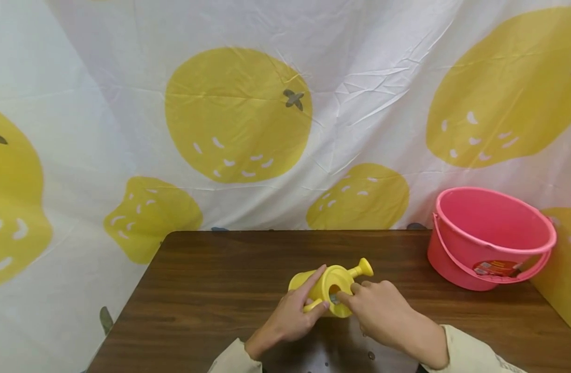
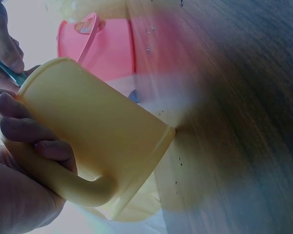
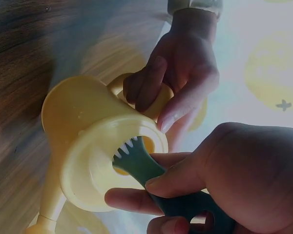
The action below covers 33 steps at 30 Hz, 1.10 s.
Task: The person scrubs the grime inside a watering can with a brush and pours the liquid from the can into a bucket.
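A yellow watering can (image 1: 333, 273) lies tilted over the table, its spout pointing up and right with a flared rose (image 1: 366, 267) at the end. My left hand (image 1: 292, 313) grips its handle (image 2: 63, 183), fingers curled through the loop. In my right hand (image 1: 383, 313) is a dark green tool (image 3: 141, 165) with a flared, toothed end and a hole in its handle, pinched between thumb and fingers. In the right wrist view the toothed end overlaps the can's round top opening (image 3: 148, 144), and the right index finger lies along the can's top face.
A pink bucket (image 1: 490, 233) with its handle hanging down stands at the table's right rear. Drops of water (image 1: 371, 355) dot the dark wooden table (image 1: 211, 290) near its front. A white cloth printed with lemons (image 1: 239, 114) hangs behind the table.
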### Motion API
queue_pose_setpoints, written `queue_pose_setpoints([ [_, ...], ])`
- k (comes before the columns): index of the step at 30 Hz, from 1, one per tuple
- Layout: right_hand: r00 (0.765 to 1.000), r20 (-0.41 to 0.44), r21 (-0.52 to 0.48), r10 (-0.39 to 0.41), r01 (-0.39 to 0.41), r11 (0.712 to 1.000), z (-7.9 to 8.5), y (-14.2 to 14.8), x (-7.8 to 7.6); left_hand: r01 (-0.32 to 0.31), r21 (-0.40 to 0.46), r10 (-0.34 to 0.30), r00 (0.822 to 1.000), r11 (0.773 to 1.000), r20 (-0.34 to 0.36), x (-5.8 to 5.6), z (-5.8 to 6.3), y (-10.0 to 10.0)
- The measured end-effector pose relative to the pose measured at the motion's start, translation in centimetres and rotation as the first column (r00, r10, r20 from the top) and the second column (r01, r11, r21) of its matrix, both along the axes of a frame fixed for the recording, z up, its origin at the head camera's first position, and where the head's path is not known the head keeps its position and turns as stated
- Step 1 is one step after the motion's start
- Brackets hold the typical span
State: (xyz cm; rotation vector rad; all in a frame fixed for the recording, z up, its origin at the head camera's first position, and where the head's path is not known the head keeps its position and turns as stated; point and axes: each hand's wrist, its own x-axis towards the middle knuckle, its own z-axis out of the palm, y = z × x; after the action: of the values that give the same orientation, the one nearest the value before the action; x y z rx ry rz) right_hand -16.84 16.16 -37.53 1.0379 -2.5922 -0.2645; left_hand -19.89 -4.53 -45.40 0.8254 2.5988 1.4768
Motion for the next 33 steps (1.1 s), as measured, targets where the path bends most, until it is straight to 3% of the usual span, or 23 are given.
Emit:
queue_pose_setpoints([
  [8,0.995,0.095,-0.026,-0.032,0.035,0.999,0.5,0.1,-0.3,0.008,0.003,-0.008,1.0,1.0,0.008,0.0,0.0,0.0],
  [14,0.972,0.228,-0.076,-0.055,0.074,0.994,0.6,0.2,-0.9,0.009,0.015,-0.009,1.0,1.0,0.018,0.0,0.1,0.1],
  [17,0.966,0.252,-0.085,-0.055,0.079,0.993,0.6,0.3,-1.1,0.009,0.012,-0.009,1.0,1.0,0.021,-0.1,0.1,0.1],
  [26,0.949,0.314,-0.158,-0.013,0.066,0.985,0.6,0.7,-1.6,0.001,0.004,-0.001,0.999,1.0,0.033,-0.3,0.1,0.2],
  [33,0.917,0.394,-0.251,0.065,0.039,0.967,0.2,0.7,-2.4,0.01,0.022,-0.01,1.0,1.0,0.012,-0.3,0.1,0.3],
])
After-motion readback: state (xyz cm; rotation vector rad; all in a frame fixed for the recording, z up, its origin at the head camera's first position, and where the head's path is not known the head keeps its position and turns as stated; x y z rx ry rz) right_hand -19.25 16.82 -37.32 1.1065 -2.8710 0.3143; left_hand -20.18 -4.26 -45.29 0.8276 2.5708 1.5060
